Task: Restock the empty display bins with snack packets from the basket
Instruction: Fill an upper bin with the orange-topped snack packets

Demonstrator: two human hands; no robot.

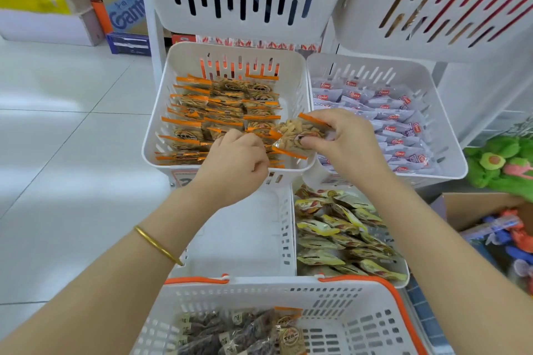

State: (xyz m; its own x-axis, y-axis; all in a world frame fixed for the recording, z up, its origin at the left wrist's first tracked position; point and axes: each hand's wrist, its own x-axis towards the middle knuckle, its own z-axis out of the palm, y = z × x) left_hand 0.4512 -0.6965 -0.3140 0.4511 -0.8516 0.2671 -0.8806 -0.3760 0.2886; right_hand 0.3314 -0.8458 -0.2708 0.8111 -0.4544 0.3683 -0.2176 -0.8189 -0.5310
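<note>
We are in the placing step. Our right hand (pixel 343 141) pinches a clear snack packet with orange sealed edges and pale sticks inside (pixel 300 135), thumb on top and fingers under it. It holds the packet just above the front right corner of the white slotted plastic display bin (pixel 153 130). This bin already carries neat rows of the same orange-edged packets.

Our left hand (pixel 236 158) is just beside, with curled fingers down among the front packets. We cannot tell if it grips one or only presses them. The two hands are close together but they do not touch.

The white plastic basket with orange handles (pixel 274 282) stands nearest to us. In it lie mostly dark snack packets in clear wrap (pixel 219 331).

We judge this bin is nearly filled, and only the front right corner seems to have room. The next move calls for laying the packet flat in that corner, in line with the rows. The left hand could keep the neighbours from sliding. After that, the lower white bin (pixel 245 239), which shows only bare plastic between our arms, probably needs the dark packets.
</note>
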